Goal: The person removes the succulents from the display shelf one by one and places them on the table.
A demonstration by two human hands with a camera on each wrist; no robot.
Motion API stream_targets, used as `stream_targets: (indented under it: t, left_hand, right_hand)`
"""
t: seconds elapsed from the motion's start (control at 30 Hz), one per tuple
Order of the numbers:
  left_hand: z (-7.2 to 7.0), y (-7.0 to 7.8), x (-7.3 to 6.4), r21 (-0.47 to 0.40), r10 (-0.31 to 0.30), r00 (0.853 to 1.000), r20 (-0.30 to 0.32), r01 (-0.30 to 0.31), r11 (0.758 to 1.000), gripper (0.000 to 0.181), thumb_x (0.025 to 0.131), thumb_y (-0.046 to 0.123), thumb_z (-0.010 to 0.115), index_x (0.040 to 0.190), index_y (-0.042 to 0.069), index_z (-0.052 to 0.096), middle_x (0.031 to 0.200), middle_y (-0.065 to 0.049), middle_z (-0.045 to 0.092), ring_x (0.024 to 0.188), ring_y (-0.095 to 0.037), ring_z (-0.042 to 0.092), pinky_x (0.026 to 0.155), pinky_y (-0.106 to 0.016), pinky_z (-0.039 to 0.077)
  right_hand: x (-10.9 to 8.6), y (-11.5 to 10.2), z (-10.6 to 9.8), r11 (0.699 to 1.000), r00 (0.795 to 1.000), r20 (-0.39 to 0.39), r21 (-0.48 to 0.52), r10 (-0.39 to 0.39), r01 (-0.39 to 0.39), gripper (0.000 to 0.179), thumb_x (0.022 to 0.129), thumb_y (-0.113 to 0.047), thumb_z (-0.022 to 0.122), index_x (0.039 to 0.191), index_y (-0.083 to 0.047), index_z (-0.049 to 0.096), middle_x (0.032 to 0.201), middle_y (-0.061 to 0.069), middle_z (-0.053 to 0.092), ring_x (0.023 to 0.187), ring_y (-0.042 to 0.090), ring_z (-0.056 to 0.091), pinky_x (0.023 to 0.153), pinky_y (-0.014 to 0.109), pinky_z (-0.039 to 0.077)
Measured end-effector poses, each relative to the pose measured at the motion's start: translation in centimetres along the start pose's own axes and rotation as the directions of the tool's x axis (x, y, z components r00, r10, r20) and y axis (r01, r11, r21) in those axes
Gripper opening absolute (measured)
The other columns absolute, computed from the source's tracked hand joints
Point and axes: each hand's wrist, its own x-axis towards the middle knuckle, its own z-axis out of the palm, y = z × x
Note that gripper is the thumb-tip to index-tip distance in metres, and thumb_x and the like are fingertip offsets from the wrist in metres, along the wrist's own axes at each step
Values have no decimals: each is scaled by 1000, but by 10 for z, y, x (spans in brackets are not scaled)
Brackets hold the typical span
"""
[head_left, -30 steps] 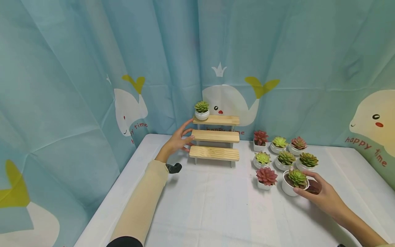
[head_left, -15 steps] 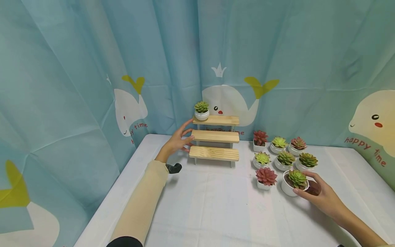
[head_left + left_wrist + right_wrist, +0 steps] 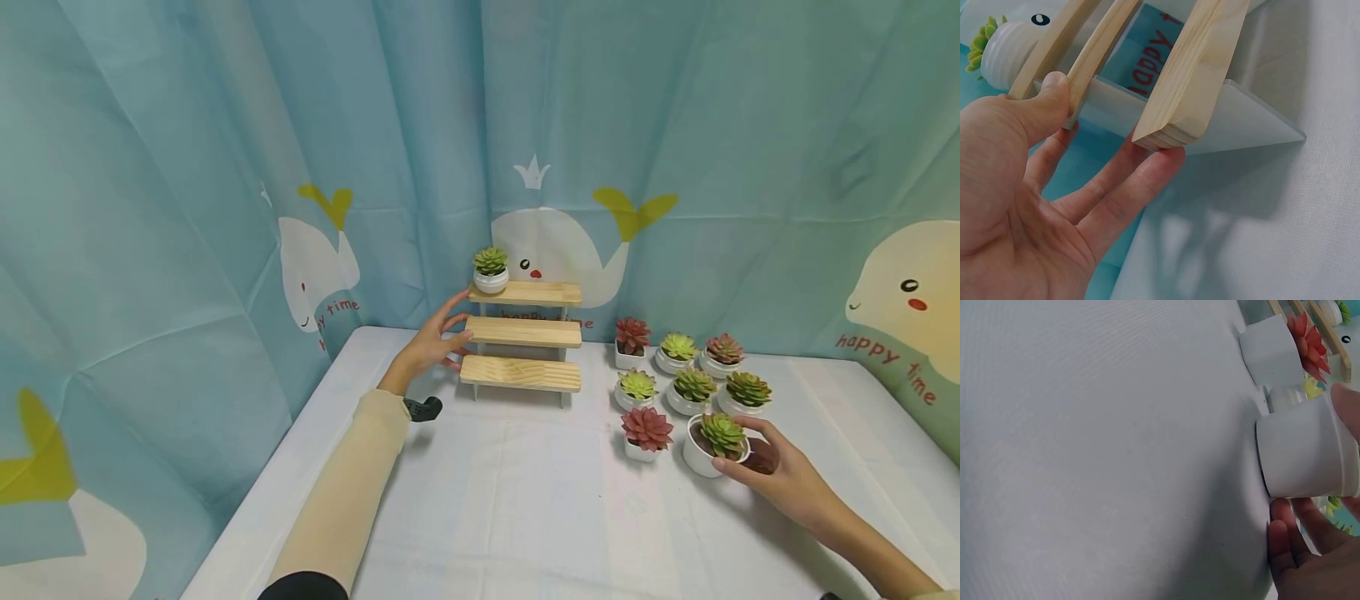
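A small three-tier wooden display stand (image 3: 522,332) stands at the back of the table, a green succulent in a round white pot (image 3: 491,271) on the left end of its top tier. My left hand (image 3: 431,340) holds the stand's left side. In the left wrist view, the thumb (image 3: 1054,94) presses the middle board while the other fingers reach behind and under the boards. My right hand (image 3: 787,475) grips another green potted succulent (image 3: 701,458) around its rim, thumb in front. In the right wrist view, that white pot (image 3: 1304,450) stands upright, its base at the tabletop.
Several more succulents stand at the right, among them a red one in a square pot (image 3: 641,450), a dark green one (image 3: 742,404) and another red one (image 3: 632,358) farther back. A whale-print curtain (image 3: 420,167) hangs behind the white-covered table (image 3: 525,500).
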Motion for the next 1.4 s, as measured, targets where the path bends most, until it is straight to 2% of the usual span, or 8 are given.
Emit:
stream_targets:
  t: [0.17, 0.33, 0.57, 0.73, 0.93, 1.17, 1.33, 1.4]
  left_hand:
    - [-1, 1, 2, -6, -4, 1000, 1, 4, 1000, 76, 105, 21, 62, 163, 46, 19, 169, -15, 21, 132, -49, 52, 74, -53, 61]
    - [-1, 0, 4, 1, -14, 1000, -5, 14, 1000, 77, 105, 22, 63, 162, 47, 20, 169, -14, 22, 131, -47, 54, 74, -53, 61]
    - [-2, -2, 3, 4, -10, 1000, 6, 10, 1000, 76, 105, 22, 62, 163, 47, 19, 169, -14, 20, 132, -46, 53, 74, -54, 61]
    - [-1, -2, 2, 0, -5, 1000, 10, 5, 1000, 76, 105, 22, 63, 163, 45, 19, 169, -14, 20, 134, -46, 52, 74, -54, 61]
    - [0, 0, -1, -4, -10, 1000, 2, 10, 1000, 76, 105, 22, 62, 163, 45, 19, 168, -13, 22, 135, -44, 51, 75, -55, 61]
    - [0, 0, -2, -2, -2, 1000, 1, 2, 1000, 75, 106, 20, 61, 164, 44, 19, 169, -15, 21, 132, -45, 54, 75, -55, 61]
    - [0, 0, -2, 5, 0, 1000, 2, 0, 1000, 75, 106, 21, 62, 163, 45, 19, 168, -14, 22, 130, -46, 56, 76, -56, 61]
    - [0, -1, -2, 8, 3, 1000, 1, -3, 1000, 75, 106, 21, 61, 163, 45, 19, 169, -14, 22, 131, -45, 55, 76, -56, 61]
  right_hand:
    - [5, -3, -7, 1000, 998, 68, -11, 17, -17, 74, 96, -22, 76, 149, 3, 31, 110, 19, 71, 88, 0, 62, 71, 21, 49]
    - [9, -6, -14, 1000, 990, 141, 8, 9, -11, 78, 96, -18, 76, 151, 4, 26, 130, 35, 60, 92, 1, 63, 72, 25, 54]
    - [14, -14, -26, 1000, 976, 217, -10, -20, 23, 85, 96, -21, 76, 156, 2, 20, 144, 43, 40, 115, 43, 61, 76, 29, 56]
    - [16, -22, -36, 997, 966, 251, -12, -69, 74, 88, 96, -18, 75, 158, -1, 15, 144, 45, 41, 116, 48, 61, 76, 28, 57]
    - [22, -36, -51, 980, 956, 240, -58, -170, 189, 88, 96, -14, 75, 159, -2, 15, 143, 40, 46, 112, 38, 66, 81, 23, 57]
    - [31, -51, -74, 960, 950, 183, -72, -253, 270, 91, 94, -7, 76, 164, -15, 18, 143, 36, 46, 108, -12, 56, 81, 20, 56]
    - [38, -62, -88, 943, 942, 137, -91, -308, 321, 92, 92, -2, 76, 164, -20, 20, 144, -8, 45, 110, -17, 52, 81, 16, 55]
    - [42, -68, -94, 942, 944, 126, -105, -306, 320, 94, 93, -3, 76, 164, -23, 18, 145, -9, 44, 111, -18, 50, 80, 14, 53]
